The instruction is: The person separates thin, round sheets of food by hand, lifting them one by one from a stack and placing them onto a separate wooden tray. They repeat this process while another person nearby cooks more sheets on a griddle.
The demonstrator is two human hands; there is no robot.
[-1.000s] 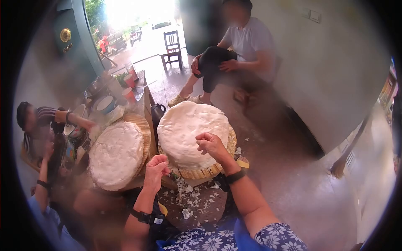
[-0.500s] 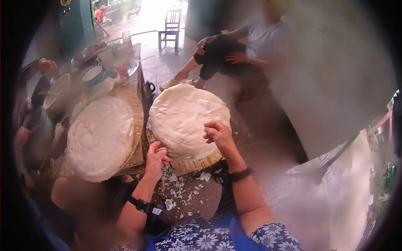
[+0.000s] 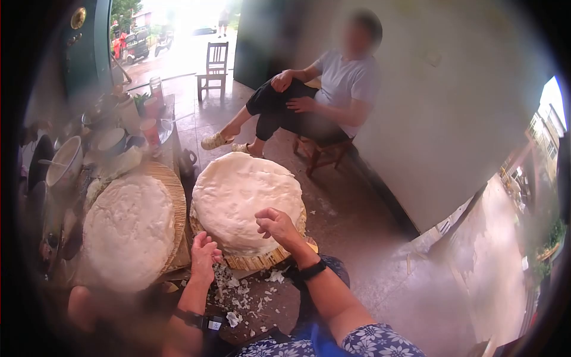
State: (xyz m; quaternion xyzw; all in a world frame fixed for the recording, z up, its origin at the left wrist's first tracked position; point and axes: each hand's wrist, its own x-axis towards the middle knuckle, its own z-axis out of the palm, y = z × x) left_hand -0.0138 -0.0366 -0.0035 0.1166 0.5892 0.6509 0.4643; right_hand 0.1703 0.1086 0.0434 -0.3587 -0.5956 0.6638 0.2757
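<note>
A large round slab of white dough-like material (image 3: 247,193) lies on a round mat of pale strips (image 3: 262,259) in the centre. My right hand (image 3: 276,226) is over its lower right part, fingers curled in; whether they hold anything is too small to tell. My left hand (image 3: 205,256) is beside the slab's lower left edge, its fingers apart and nothing visible in it. A second white slab (image 3: 128,229) rests on another strip mat (image 3: 177,208) at the left. White scraps (image 3: 235,319) are scattered below my hands.
Bowls (image 3: 65,160) and cups (image 3: 150,131) crowd the table at the left. Across from me a person (image 3: 348,89) sits on a wooden stool (image 3: 321,156) by the pale wall (image 3: 440,119). A wooden chair (image 3: 215,68) stands near the doorway.
The view has shifted up and right, so the slabs and both hands appear lower and further left. The seated person now shows more fully. Both hands keep nearly the same pose by the slab.
</note>
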